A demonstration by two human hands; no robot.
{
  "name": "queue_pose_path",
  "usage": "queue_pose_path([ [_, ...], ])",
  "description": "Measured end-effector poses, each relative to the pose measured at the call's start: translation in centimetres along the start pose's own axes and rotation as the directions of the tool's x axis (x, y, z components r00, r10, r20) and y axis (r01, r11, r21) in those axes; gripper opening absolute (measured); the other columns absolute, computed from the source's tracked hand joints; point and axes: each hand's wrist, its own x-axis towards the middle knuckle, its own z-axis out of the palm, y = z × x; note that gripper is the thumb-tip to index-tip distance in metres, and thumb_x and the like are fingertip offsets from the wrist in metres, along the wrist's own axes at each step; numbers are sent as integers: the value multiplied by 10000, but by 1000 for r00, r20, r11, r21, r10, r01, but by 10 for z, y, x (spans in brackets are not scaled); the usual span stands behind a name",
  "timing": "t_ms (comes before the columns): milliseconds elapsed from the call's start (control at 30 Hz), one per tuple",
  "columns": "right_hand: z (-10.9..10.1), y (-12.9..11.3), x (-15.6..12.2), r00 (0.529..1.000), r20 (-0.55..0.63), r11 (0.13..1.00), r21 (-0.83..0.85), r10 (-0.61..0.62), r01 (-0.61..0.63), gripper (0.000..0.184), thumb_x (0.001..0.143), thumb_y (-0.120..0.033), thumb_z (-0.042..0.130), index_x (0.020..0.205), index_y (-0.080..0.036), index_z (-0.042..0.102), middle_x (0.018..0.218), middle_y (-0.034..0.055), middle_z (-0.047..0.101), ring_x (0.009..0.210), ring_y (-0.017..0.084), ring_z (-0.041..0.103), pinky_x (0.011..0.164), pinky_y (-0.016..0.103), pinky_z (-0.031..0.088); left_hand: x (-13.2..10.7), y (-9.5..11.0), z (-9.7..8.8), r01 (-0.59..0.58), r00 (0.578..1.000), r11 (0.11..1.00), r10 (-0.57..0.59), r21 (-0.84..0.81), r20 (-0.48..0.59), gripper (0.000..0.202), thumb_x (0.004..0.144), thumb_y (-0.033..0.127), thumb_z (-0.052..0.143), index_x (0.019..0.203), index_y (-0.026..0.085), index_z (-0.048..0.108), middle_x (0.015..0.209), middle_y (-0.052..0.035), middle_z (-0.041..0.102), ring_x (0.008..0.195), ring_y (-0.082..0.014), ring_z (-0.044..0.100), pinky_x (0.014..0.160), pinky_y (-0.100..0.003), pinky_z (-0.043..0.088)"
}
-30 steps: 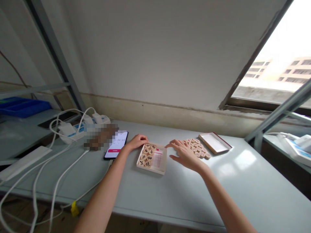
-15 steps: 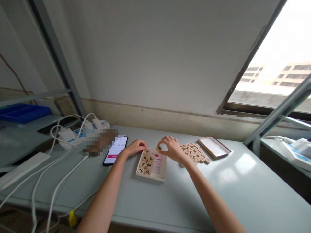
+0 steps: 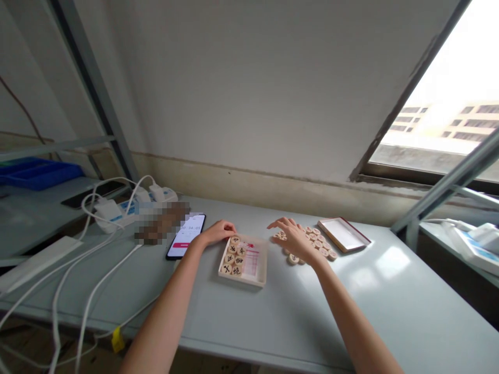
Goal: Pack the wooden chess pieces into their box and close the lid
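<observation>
Just below the centre of the frame, a shallow, pale, square box with an open top point(image 3: 255, 262) sits on the grey-blue, smooth-topped bench point(image 3: 273, 317). In its left part lie seven round, pale wooden pieces with dark characters point(image 3: 230, 258), faces up in two uneven columns; the right part shows a white floor with pink-red printing. The left hand point(image 3: 218, 232) is at the box's far left corner, fingers bent together beside the rim; whether they grip it cannot be told.

Right of the box, the right hand point(image 3: 295, 240) is spread, thumb and forefinger well parted, over the left side of a cluster of round, pale wooden pieces with mostly reddish markings point(image 3: 323, 245). One dark-marked round wooden piece point(image 3: 281, 236) shows between thumb and forefinger; whether they touch it cannot be told.

Beyond the cluster, right of centre in the frame, lies a shallow, white-lined lid with a dark red edge point(image 3: 343, 235). Left of the left hand is a black-edged phone with a lit white screen point(image 3: 186, 236), showing digits and a pink bar. Farther left are a white, long power strip point(image 3: 167, 195) and looping white cables point(image 3: 62, 275).
</observation>
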Motion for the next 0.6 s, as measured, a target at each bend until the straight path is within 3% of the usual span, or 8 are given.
queue_pose_path([
  [133, 8, -35, 7, 956, 155, 968, 71, -248, 239, 300, 728, -251, 579, 1024, -288, 541, 1045, 29, 529, 959, 202, 452, 770, 325, 323, -1, 4, 0, -10, 1000, 999, 11, 34, -21, 184, 602, 285, 510, 615, 115, 581, 584, 1, 543, 582, -121, 461, 555, -214, 332],
  [200, 14, -48, 11, 928, 213, 952, 81, -306, 295, 318, 719, -260, 596, 1032, -283, 542, 1045, 31, 541, 947, 199, 463, 758, 317, 322, -2, 6, 0, -7, 1000, 999, 8, 44, -30, 182, 596, 282, 506, 607, 117, 581, 577, 2, 540, 583, -124, 459, 557, -217, 332],
  [400, 25, -61, 19, 942, 164, 956, 64, -292, 285, 238, 712, -269, 604, 942, -222, 562, 957, 39, 576, 900, 181, 482, 733, 299, 314, -2, 8, 1, -19, 999, 999, 20, 35, -40, 190, 601, 291, 512, 605, 116, 585, 587, 0, 556, 604, -131, 474, 586, -223, 347],
  [600, 4, -34, 9, 974, 95, 977, 83, -204, 196, 179, 708, -314, 583, 859, -219, 577, 889, 24, 572, 869, 178, 485, 735, 296, 319, -1, 5, 2, 1, 1000, 1000, -1, 12, -31, 185, 596, 278, 501, 612, 114, 583, 571, 7, 537, 567, -118, 455, 550, -217, 331],
])
